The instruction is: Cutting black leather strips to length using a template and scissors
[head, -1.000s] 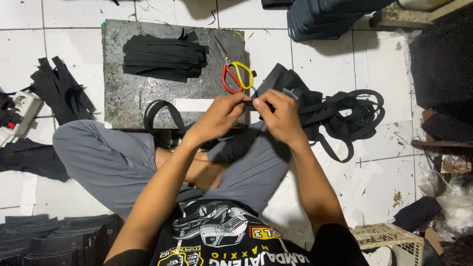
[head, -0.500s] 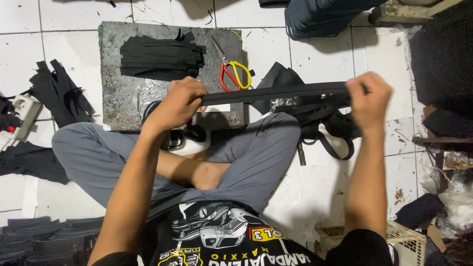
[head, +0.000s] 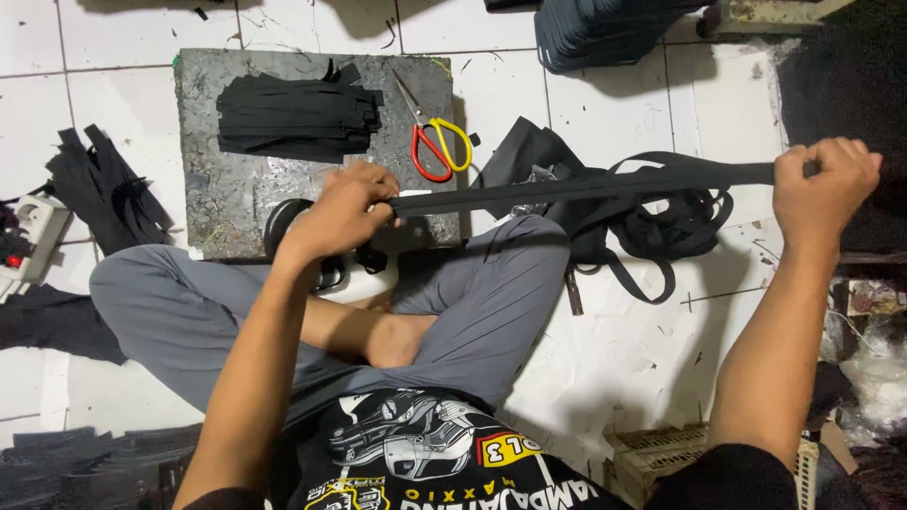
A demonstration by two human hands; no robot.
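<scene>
One pair of scissors (head: 436,142), one grey cutting slab (head: 213,189), one stack of cut black strips (head: 298,118), two hands (head: 345,210).

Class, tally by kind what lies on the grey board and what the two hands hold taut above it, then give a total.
Scissors: 1
Stack of cut black strips: 1
Black strap stretched between left hand and right hand: 1
Total: 3

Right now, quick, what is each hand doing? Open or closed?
Left hand: closed, pinching one end of the long flat black fabric strap over the grey mat.
Right hand: closed in a fist on the strap's other end, pulled taut.
</scene>
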